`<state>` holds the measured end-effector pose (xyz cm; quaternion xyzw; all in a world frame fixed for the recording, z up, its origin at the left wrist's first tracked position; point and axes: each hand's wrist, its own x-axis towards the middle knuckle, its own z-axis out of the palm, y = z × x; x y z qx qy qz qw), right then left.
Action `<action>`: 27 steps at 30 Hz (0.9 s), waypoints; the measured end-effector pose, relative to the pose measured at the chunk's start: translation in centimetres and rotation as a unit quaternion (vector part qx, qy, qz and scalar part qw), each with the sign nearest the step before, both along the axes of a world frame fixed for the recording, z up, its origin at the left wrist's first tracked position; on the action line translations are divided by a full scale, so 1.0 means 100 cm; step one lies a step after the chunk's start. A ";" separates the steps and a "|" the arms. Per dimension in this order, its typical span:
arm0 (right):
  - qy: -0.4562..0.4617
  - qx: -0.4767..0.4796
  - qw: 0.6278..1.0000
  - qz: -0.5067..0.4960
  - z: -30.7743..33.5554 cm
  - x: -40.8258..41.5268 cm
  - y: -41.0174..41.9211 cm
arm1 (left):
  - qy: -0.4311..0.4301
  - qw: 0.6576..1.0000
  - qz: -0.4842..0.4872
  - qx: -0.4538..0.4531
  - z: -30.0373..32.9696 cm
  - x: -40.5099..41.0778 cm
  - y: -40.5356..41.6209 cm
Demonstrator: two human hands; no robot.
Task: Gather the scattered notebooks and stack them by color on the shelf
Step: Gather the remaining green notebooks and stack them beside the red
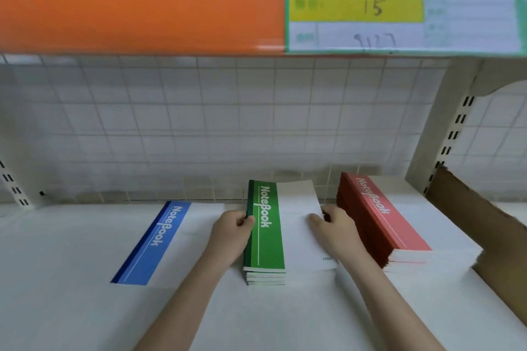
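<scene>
The top green notebook lies on the green stack, and both hands hold it by its long edges. The left hand pinches the dark green spine, thumb curled over the cover and the fingers tucked at the edge. The right hand rests on the white side, its fingers laid over the cover and curled at the far edge.

The top book sits slightly askew to the ones beneath, so the likely fault is a crooked stack. If one hand pushes harder than the other, the covers could slide and fan the pile out. Just right of the right fingers stands the taller red stack; a push that way could knock its spine side. Left of the left fingers the blue notebook lies flat on its own, well apart.

The shelf is smooth and white, so thin covers probably slip easily on it. Behind the fingers runs a white wire-grid back panel; above hangs an orange shelf edge with a handwritten price label. A brown cardboard piece leans beyond the red stack.
</scene>
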<state>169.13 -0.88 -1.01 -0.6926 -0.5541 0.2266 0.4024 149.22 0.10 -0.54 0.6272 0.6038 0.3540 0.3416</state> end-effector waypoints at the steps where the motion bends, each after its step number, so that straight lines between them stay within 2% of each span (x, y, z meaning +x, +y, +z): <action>1: -0.005 0.004 1.000 -0.001 -0.001 0.001 0.001 | 0.009 1.000 0.001 0.006 -0.001 0.001 0.000; 8: 0.011 0.016 1.000 -0.006 -0.007 0.003 0.001 | 0.025 0.999 0.005 0.024 -0.008 0.003 0.003; 21: -0.093 0.019 0.995 -0.020 -0.006 0.000 0.001 | 0.086 0.994 0.011 0.072 -0.023 0.005 0.008; 27: -0.114 0.001 0.993 -0.024 -0.009 0.003 0.001 | 0.048 0.996 0.016 0.077 -0.026 0.005 0.007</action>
